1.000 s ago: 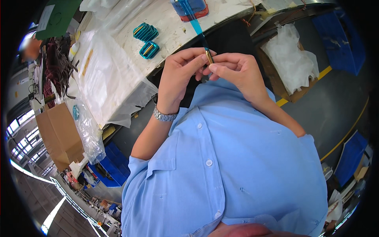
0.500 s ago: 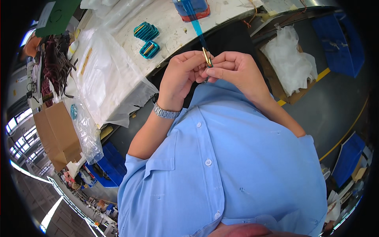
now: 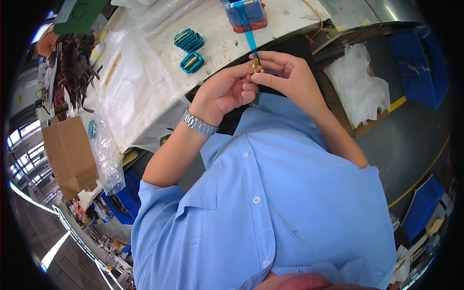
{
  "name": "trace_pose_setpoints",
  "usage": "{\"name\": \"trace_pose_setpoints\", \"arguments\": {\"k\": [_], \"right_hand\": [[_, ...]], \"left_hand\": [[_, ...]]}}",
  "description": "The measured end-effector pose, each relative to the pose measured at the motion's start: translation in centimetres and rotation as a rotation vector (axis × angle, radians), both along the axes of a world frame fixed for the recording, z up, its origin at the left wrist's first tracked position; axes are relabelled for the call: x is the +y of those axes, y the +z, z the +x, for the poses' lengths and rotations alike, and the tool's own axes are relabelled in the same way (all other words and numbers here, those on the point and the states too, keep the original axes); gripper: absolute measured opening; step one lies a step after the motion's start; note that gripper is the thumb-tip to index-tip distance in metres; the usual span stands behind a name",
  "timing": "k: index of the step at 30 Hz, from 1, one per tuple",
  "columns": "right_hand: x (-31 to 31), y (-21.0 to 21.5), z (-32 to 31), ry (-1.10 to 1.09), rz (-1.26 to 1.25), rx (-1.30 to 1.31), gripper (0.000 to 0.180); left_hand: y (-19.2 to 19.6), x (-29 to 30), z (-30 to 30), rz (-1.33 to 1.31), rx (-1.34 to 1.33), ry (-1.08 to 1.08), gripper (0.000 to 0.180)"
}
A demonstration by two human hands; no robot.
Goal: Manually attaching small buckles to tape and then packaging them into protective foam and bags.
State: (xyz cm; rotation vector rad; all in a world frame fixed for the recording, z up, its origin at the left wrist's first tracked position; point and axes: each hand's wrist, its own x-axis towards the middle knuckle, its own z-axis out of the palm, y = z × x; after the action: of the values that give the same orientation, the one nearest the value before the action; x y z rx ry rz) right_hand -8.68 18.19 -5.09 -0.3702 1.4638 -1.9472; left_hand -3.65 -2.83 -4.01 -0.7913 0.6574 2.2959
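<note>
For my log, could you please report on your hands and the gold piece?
Right hand pinching gold piece, left hand close beside. Teal strip reaching it from blue block. Teal bundles leftward, clear of hands.

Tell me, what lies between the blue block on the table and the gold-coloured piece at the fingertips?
A translucent teal ribbon: in the head view it runs from the blue block down toward the gold-coloured piece.
</note>
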Motion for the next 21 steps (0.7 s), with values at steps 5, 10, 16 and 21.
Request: {"name": "trace_pose_setpoints", "arguments": {"k": [5,10,16,21], "right_hand": [[-0.5,-0.6,0.8,-0.122,-0.016,0.064,0.045],[-0.5,0.0,0.9,-0.146,-0.081,-0.059,0.043],[-0.9,0.7,1.5,-0.190,-0.102,-0.122,0.041],[-0.9,1.7,1.4,-0.212,-0.093,-0.043,0.039]], "left_hand": [[1.2,0.9,0.7,-0.114,0.024,0.019,0.020],[2.0,3.4,4.0,-1.039,0.564,0.011,0.013],[1.9,4.0,3.1,-1.697,1.103,0.107,0.007],[2.5,3.0,1.9,-1.699,1.121,-0.005,0.008]]}}
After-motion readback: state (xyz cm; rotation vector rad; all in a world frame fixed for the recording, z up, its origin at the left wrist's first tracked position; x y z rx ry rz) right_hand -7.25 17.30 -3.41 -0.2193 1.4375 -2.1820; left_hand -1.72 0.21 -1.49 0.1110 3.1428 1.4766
